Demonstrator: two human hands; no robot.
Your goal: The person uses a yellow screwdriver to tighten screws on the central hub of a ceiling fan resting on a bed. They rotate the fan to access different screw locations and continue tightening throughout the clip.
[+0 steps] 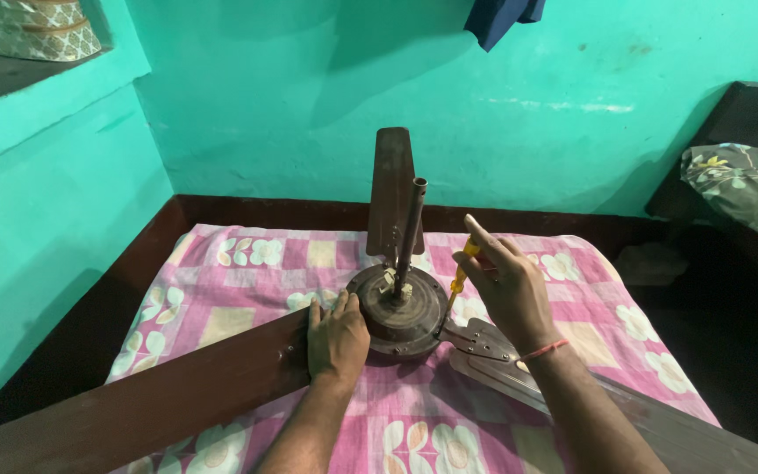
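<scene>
So there's a brown ceiling fan (401,307) lying on a pink and white checked floral sheet (239,272), motor housing in the middle with its rod (411,230) sticking up, a little tilted. One blade (391,193) points away toward the teal wall (309,96), another blade (133,404) runs off to the lower left, and a third (528,369) goes lower right under the forearm. The left hand (337,338) sits flat where the left blade meets the housing, fingers loosely curled over the rim, pressing rather than gripping anything. The right hand (506,285) has its fingers closed around a yellow-handled screwdriver (460,276), tip angled down at the housing's right edge (can't quite tell if it's actually seated in a screw, it's too small). On the shelf (10,75) top left there's a stack of patterned round boxes (32,31), lids on, so the contents are hidden. A dark floral pillow (743,189) sits far right, and dark blue cloth (502,17) hangs at the top.
</scene>
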